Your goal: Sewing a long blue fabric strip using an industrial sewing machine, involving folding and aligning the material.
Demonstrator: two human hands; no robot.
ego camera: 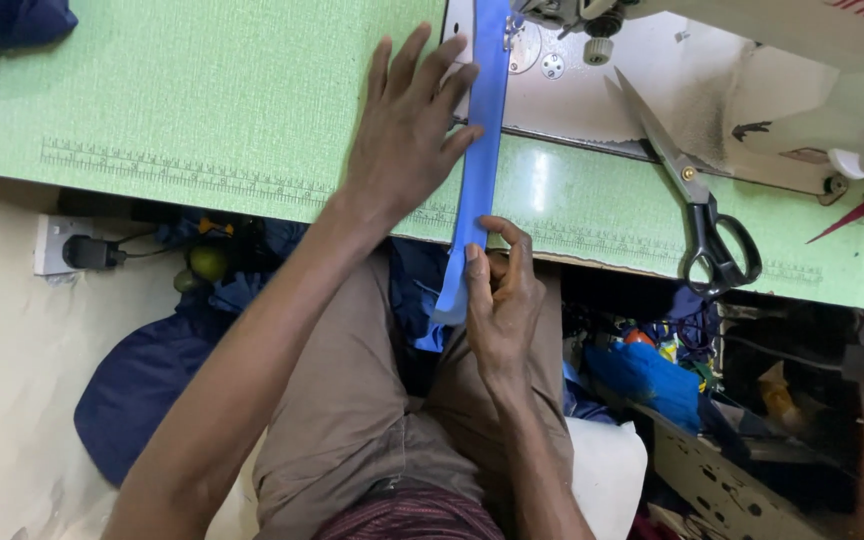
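Your right hand (500, 300) pinches the blue fabric strip's (482, 150) near end at the table edge (252, 195), its length running straight away toward the sewing machine (752, 60), while your left hand (407, 130) lies flat, fingers spread, alongside it.

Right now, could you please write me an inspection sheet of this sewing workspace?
Surface: green table with a printed ruler along its front edge.
Job's things: blue strip runs from the sewing machine over the table edge.
Clutter: scissors on the table; fabric scraps underneath.
Hands: left hand flat, pressing the strip; right hand pinching its lower end.
Cables: charger plugged into a wall socket.
Surroundings: dark blue cloth on the floor.
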